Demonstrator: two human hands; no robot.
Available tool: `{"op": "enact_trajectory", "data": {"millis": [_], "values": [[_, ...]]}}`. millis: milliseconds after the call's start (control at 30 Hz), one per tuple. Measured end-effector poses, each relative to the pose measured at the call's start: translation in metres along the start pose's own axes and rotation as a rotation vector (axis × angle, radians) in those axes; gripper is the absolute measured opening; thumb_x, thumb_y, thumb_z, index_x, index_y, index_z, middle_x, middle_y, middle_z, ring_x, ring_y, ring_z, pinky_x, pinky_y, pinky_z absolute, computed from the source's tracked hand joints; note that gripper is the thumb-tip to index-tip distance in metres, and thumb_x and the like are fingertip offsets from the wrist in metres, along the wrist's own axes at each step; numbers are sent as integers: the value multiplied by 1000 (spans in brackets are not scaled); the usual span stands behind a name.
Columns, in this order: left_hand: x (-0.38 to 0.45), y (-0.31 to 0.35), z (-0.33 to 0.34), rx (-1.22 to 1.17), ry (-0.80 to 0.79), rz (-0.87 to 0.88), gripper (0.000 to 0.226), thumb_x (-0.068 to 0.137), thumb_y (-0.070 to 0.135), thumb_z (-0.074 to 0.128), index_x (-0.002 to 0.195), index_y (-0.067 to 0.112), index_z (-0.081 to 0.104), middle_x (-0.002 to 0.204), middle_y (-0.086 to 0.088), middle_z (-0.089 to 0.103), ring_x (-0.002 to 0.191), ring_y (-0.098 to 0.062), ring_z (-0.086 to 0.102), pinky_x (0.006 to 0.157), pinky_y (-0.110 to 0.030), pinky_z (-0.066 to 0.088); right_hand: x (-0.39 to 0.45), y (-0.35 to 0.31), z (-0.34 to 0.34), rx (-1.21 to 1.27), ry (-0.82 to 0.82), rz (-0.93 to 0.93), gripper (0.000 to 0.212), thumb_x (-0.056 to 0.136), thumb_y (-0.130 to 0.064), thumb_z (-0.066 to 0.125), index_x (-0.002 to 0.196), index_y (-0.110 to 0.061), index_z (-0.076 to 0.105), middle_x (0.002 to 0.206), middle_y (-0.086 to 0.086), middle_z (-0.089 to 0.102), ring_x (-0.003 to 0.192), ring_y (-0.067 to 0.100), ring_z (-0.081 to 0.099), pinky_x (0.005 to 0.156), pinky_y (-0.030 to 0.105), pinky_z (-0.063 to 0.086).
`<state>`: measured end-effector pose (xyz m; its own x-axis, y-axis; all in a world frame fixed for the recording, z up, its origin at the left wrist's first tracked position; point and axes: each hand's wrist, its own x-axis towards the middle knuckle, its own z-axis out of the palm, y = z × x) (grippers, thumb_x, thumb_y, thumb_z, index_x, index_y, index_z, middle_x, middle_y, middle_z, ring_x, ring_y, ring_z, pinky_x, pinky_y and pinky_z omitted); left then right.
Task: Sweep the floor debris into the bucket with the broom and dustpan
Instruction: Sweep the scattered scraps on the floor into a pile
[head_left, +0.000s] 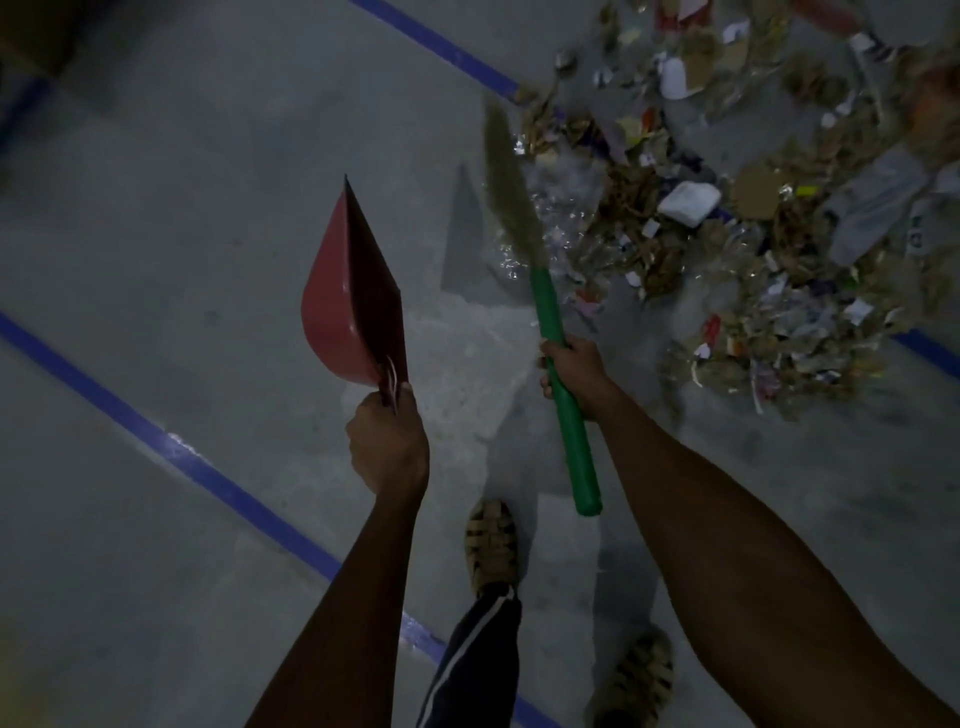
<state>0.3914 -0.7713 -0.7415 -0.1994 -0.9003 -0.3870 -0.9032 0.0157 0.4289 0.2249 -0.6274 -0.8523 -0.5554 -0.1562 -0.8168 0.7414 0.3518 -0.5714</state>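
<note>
Barely begun: debris (727, 218) heaped at 1 o'clock, unswept. Right hand (574, 371) clenched round broom (550, 312), left hand (387, 441) gripping empty dustpan (345, 306); no bucket visible.

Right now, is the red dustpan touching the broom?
Apart. The head view shows bare grey floor between the red dustpan, held in the left hand, and the broom, held in the right hand.

Warehouse-like: concrete floor (208, 208), blue lines (171, 452)
</note>
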Motion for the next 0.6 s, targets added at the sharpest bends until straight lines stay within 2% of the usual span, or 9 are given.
{"op": "enact_trajectory", "data": {"millis": [200,333,433,600], "values": [[-6,22,1,18,-48,57,36,99,39,54,91,6,65,82,-5,60,72,-18,52,66,-30,38,-10,14,-55,8,288,-36,14,97,-18,63,96,-4,62,77,12,60,48,20,52,41,27,47],[-20,24,4,17,-68,74,35,99,40,54,91,7,65,82,-5,60,74,-21,55,67,-30,38,-28,24,-82,-28,402,-96,16,96,-19,62,98,-3,63,75,11,61,46,19,53,39,26,47],[-36,19,8,27,-92,63,33,99,41,53,85,12,61,80,-3,55,73,-21,52,66,-30,38,-52,41,-91,-14,420,-165,12,96,-18,61,100,-7,61,74,10,60,46,20,54,41,28,47],[-66,13,19,49,-107,40,37,98,42,53,88,8,64,87,-12,65,73,-23,55,66,-30,39,-78,72,-76,-8,327,-220,17,96,-15,58,111,-9,60,67,9,57,46,24,55,43,33,49]]}}
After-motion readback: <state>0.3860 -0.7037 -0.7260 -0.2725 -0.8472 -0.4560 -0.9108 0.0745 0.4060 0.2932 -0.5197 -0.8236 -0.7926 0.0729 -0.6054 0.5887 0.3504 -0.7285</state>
